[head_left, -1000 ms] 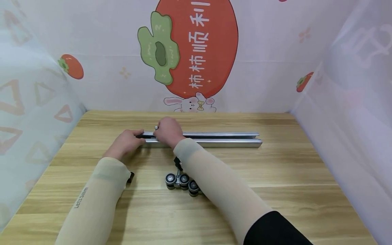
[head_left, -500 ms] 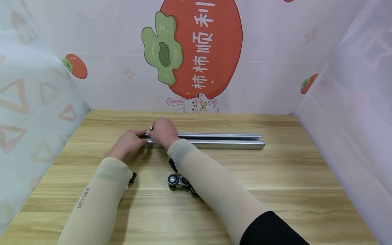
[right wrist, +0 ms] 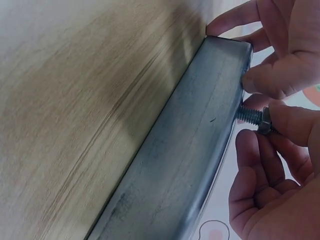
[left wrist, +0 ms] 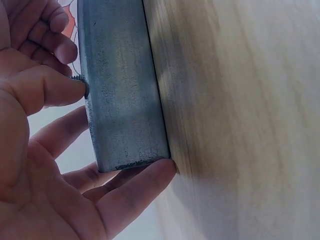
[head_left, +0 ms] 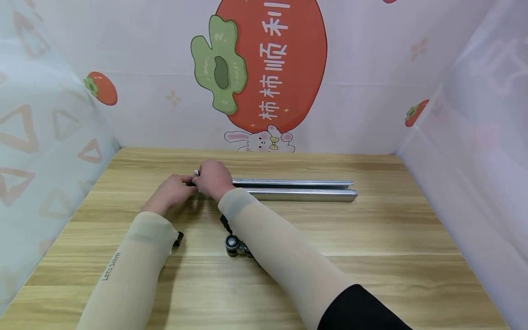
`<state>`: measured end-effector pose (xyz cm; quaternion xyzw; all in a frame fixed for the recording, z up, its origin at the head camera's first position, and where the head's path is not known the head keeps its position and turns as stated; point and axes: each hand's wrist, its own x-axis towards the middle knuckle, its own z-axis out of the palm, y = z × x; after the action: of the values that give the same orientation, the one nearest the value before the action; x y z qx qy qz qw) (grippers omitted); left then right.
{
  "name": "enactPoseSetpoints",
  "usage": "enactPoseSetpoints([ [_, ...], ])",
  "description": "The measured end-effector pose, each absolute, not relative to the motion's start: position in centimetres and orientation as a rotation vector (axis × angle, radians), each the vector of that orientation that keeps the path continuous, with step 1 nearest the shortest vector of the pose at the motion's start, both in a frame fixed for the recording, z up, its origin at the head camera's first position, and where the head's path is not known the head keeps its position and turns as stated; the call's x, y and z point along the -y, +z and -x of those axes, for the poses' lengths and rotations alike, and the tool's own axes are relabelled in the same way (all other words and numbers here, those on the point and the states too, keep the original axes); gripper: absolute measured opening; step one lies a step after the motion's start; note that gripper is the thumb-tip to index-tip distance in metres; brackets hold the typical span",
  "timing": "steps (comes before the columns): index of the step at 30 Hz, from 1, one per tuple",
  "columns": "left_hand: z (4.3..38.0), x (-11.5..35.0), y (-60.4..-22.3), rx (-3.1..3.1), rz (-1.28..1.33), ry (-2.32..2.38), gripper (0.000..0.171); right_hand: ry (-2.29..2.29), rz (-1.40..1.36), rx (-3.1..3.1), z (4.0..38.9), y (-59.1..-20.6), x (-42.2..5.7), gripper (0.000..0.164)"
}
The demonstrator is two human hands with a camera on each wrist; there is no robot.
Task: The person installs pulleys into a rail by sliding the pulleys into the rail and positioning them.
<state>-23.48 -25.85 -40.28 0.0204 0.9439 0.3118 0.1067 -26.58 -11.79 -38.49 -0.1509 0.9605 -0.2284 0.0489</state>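
Grey rail [right wrist: 165, 145], apparently scuffed: left hand [head_left: 170, 193] grips its end, right hand [head_left: 213, 178] pinches a threaded bolt [right wrist: 249, 115].

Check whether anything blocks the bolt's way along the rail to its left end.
The left hand apparently does: it touches the rail between the bolt and that end. Nothing else visible does.

A wood-grain surface [head_left: 371, 256] is being used as a small screened-off workspace, being enclosed on three sides by white, cartoon-printed hangings [head_left: 359, 101].
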Motion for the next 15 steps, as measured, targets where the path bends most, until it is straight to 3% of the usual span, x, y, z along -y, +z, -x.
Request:
enactPoseSetpoints([
  [8, 23.6, 25.9, -40.3, -2.782, -0.059, 0.901, 0.046, -0.716, 0.449, -2.925, 26.6, -38.7, 12.3, 0.028],
  [15, 23.5, 26.0, -40.3, -2.79, -0.047, 0.938, 0.021, -0.72, 0.458, -2.947, 26.6, -38.7, 12.9, 0.033],
])
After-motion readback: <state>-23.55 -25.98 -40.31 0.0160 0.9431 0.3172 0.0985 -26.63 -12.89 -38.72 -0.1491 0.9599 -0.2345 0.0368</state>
